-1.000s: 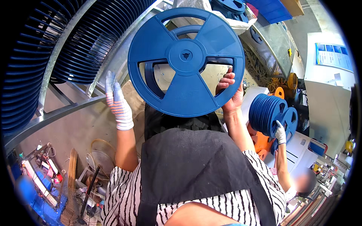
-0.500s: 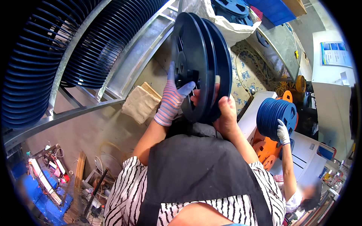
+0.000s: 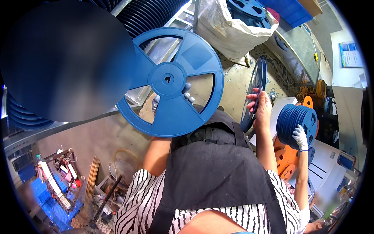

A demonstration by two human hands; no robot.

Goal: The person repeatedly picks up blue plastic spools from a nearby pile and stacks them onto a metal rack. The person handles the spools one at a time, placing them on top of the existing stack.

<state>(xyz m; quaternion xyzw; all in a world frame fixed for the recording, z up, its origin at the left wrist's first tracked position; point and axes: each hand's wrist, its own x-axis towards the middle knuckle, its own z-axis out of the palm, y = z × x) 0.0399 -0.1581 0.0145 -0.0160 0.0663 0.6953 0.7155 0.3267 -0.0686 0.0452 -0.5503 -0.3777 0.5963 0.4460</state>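
A spoked blue plastic reel (image 3: 177, 117) faces up in front of my chest, slightly left. My left hand (image 3: 187, 93) is behind it in a striped glove with grey fingertips; the fingertips show through the openings beside the hub, closed on the reel. Off to the right, my bare right hand (image 3: 261, 107) grips a second blue reel (image 3: 263, 76) by its rim, seen nearly edge-on. The two reels are apart. A large dark round shape (image 3: 66, 62), blurred and very near, covers the upper left; what it is I cannot make out.
A metal rack holds rows of dark blue reels (image 3: 150, 15) at the back left. Beyond my hands stands a white sack (image 3: 218, 29) with blue reels inside. At right, a co-worker's gloved hand (image 3: 300, 138) rests on a ridged blue drum (image 3: 287, 124) near orange reels (image 3: 289, 160).
The reels held together have come apart. One turned face-up in my left hand; my right hand carried the other to the right. The dark round shape has appeared at upper left.
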